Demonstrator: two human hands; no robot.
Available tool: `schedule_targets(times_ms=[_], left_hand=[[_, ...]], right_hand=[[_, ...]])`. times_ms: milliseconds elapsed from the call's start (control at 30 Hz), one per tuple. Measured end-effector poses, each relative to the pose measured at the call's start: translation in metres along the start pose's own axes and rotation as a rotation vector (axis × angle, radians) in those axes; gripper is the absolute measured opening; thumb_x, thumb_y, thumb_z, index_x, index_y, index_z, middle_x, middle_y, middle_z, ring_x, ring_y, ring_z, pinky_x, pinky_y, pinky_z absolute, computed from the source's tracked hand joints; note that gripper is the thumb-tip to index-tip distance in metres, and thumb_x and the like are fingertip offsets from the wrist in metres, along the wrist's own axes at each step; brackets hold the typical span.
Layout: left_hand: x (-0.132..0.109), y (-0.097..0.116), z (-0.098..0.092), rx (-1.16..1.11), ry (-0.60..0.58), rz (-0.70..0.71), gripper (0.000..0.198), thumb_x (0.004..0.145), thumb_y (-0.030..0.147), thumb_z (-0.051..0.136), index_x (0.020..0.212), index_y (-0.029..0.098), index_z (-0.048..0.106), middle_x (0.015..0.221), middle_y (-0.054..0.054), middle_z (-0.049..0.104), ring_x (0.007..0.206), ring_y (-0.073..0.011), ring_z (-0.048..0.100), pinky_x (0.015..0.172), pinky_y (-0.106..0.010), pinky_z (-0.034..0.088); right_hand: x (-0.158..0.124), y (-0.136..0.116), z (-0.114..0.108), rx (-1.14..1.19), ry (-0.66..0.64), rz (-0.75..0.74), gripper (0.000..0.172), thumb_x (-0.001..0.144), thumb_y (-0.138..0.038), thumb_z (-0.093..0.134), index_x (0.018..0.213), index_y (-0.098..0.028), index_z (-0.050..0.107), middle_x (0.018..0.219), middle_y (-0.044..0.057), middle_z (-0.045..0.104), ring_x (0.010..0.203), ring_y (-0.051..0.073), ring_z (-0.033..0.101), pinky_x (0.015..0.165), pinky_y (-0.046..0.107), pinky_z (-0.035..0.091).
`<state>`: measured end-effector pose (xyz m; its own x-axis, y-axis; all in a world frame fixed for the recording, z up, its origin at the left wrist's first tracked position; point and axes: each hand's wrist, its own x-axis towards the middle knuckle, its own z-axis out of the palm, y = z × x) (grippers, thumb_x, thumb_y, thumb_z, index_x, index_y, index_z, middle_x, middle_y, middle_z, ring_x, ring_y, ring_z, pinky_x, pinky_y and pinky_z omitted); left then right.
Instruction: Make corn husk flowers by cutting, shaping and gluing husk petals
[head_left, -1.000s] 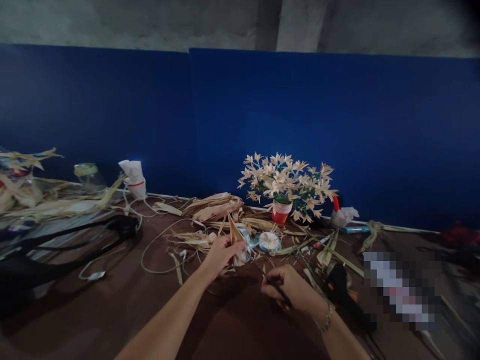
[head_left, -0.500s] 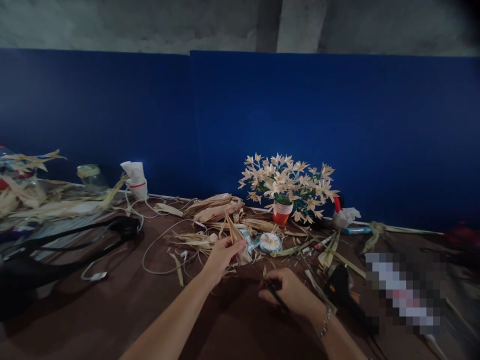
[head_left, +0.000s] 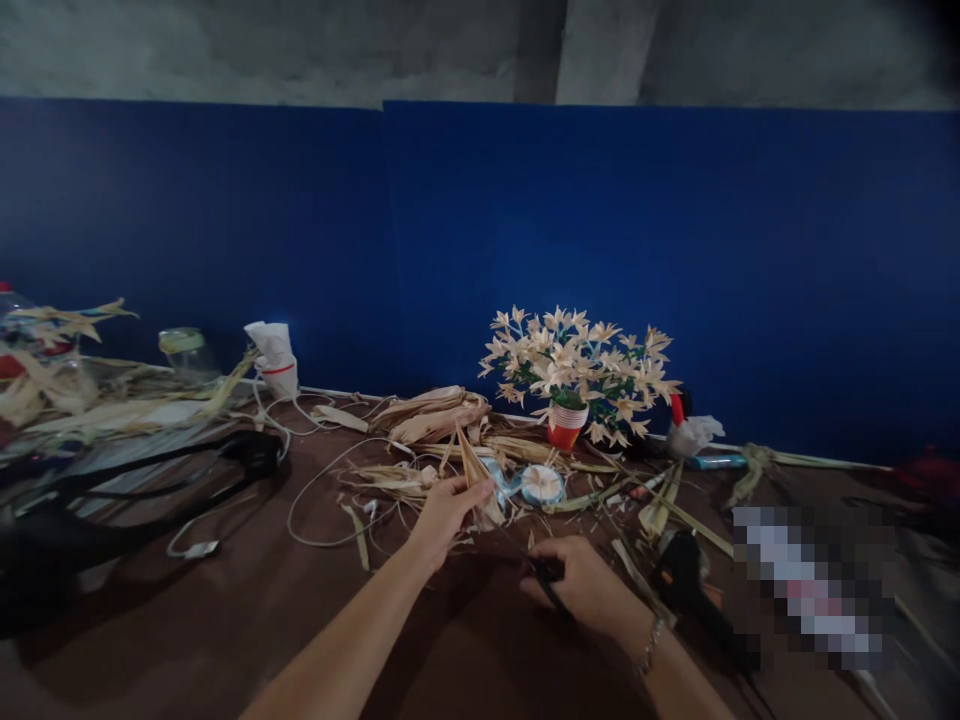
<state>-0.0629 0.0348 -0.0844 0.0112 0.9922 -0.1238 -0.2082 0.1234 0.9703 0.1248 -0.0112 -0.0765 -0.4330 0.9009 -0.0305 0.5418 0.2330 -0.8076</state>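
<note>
My left hand point(head_left: 442, 512) pinches a pointed strip of dried leaf point(head_left: 474, 476) and holds it upright over the brown table point(head_left: 247, 610). My right hand point(head_left: 581, 583) is closed round black scissors point(head_left: 544, 575), whose blades point up and left toward the base of the strip. Both hands sit just in front of a heap of dried husks point(head_left: 435, 412). A small roll of white tape point(head_left: 541, 484) lies just beyond the strip.
A red-and-white cup of straw flowers point(head_left: 574, 375) stands at the back against the blue wall. A black glue gun point(head_left: 686, 585) lies right of my right hand. White cables point(head_left: 319, 495), a black strap point(head_left: 150, 470), a jar point(head_left: 184, 352) and more husks fill the left side.
My right hand with the scissors has dropped slightly and drawn closer to the leaf strip. My left hand has stayed almost still. The view shifted a little.
</note>
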Motion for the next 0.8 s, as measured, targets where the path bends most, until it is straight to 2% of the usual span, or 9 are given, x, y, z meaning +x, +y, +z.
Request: schedule_targets(times_ms=[300, 600, 800], left_hand=[[0.0000, -0.0004, 0.0009, -0.014, 0.001, -0.014, 0.034, 0.053, 0.043, 0.071, 0.062, 0.012, 0.062, 0.045, 0.004, 0.049, 0.036, -0.0033, 0.033, 0.038, -0.018, 0.018], [-0.0026, 0.0001, 0.0036, -0.030, 0.052, 0.039, 0.035, 0.053, 0.044, 0.071, 0.059, 0.011, 0.061, 0.042, 0.004, 0.046, 0.037, -0.0039, 0.034, 0.038, -0.017, 0.020], [-0.0036, -0.0028, 0.0059, -0.082, 0.092, 0.065, 0.033, 0.055, 0.042, 0.070, 0.062, 0.011, 0.062, 0.046, 0.002, 0.050, 0.039, -0.0051, 0.039, 0.040, -0.017, 0.026]], right_hand=[[-0.0004, 0.0001, 0.0003, -0.054, 0.018, -0.013, 0.013, 0.063, -0.023, 0.055, 0.061, -0.012, 0.061, 0.052, -0.004, 0.044, 0.051, 0.007, 0.033, 0.045, 0.016, 0.026], [-0.0008, 0.0002, 0.0004, -0.035, 0.021, -0.017, 0.014, 0.064, -0.024, 0.053, 0.058, -0.013, 0.059, 0.051, -0.005, 0.041, 0.050, 0.007, 0.032, 0.044, 0.017, 0.024], [0.0014, 0.0011, 0.0016, -0.036, 0.049, -0.027, 0.016, 0.064, -0.025, 0.054, 0.057, -0.012, 0.059, 0.050, -0.005, 0.043, 0.049, 0.007, 0.031, 0.044, 0.017, 0.024]])
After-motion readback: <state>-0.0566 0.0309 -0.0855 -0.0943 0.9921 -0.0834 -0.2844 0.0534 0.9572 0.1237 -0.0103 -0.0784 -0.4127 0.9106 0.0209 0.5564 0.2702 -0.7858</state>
